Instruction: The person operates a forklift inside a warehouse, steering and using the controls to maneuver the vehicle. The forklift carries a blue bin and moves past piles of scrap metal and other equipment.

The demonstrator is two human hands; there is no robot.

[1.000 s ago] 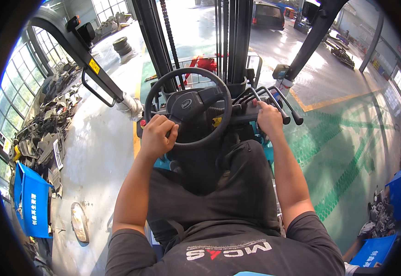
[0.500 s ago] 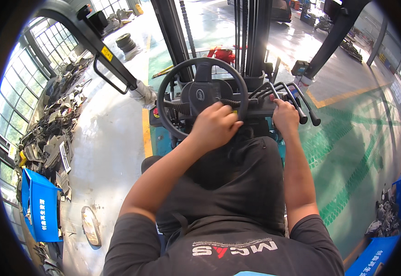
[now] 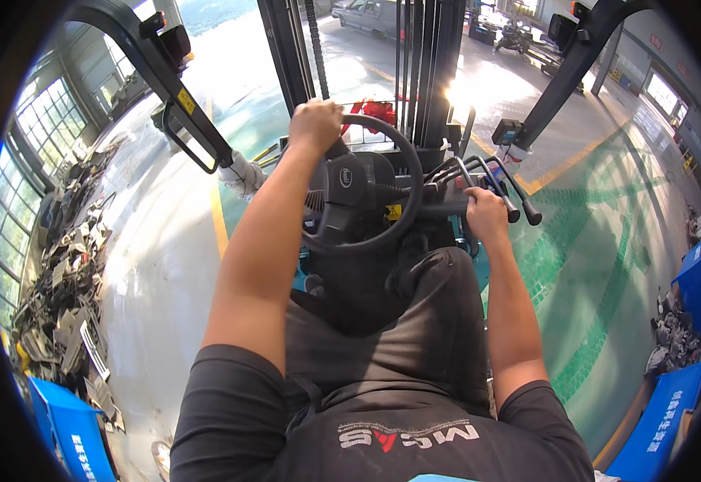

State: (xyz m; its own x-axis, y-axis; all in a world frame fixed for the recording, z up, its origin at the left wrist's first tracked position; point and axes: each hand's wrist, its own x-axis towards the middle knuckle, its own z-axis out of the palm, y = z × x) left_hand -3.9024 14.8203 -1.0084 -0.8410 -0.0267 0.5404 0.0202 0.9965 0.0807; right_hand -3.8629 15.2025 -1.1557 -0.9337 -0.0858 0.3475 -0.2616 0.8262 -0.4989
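Observation:
My left hand is closed round the upper left of a black steering wheel, its arm stretched forward. Behind the rim the steering column shows, with a ribbed sleeve beside it. To the right of the wheel, my right hand has its fingers curled over one of the bent black control levers, and the knob there is mostly hidden by the hand. Another lever with a black knob stands just right of that hand.
Ahead rises the forklift's dark mast, with a red bundle low behind it. A grey vehicle stands further off. Scrap parts line the left wall. Blue bins are at the left and right, with yellow floor lines between.
My left hand has moved from the wheel's lower part up to its upper left, and the wheel has turned. The surroundings have shifted in view. My right hand stays at the levers.

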